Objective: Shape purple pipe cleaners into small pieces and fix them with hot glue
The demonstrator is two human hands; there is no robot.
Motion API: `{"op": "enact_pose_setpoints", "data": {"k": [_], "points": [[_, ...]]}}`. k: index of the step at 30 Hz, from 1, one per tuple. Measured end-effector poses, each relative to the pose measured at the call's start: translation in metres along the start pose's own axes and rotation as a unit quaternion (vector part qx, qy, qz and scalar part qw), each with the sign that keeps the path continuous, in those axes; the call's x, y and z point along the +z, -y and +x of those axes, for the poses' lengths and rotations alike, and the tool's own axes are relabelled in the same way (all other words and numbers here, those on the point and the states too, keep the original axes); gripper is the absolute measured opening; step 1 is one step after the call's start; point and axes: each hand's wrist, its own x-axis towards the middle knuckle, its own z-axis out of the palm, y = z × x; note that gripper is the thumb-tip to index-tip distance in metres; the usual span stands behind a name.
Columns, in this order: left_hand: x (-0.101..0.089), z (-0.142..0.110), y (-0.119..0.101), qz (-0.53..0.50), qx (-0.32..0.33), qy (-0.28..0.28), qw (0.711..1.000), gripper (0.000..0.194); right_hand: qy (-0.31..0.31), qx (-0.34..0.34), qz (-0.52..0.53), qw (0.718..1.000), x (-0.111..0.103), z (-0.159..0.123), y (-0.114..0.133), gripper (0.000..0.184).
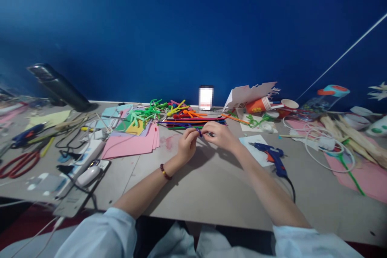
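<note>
A small purple pipe cleaner is pinched between my two hands above the middle of the table. My left hand has its fingers closed on one end, and a beaded bracelet circles that wrist. Fingertips of my right hand are pressed together on the other side of it. Just behind the hands lies a row of straight pipe cleaners in red, purple, orange and green. Bent green pipe cleaners are heaped to the left, with a yellow one and an orange one beside them.
A blue glue gun rests on white paper at right. Pink paper sheets, a power strip, a phone and red-handled scissors lie left. At the back stand a dark bottle, a lit screen and paper cups.
</note>
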Motion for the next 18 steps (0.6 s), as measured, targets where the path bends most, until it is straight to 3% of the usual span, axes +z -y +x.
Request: {"op": "enact_pose_setpoints", "data": {"k": [7,18], "points": [[0.0017,-0.0008,-0.0047,-0.044,-0.066,0.001,0.997,0.011,-0.027,0.004,-0.013,1.0,0.0017,-0.0009,-0.0019,0.01],[-0.0008,0.0031,-0.006,-0.065,-0.101,-0.02,0.993,0.008,0.003,0.019,0.019,1.0,0.0008,-0.0028,-0.0099,0.009]]}}
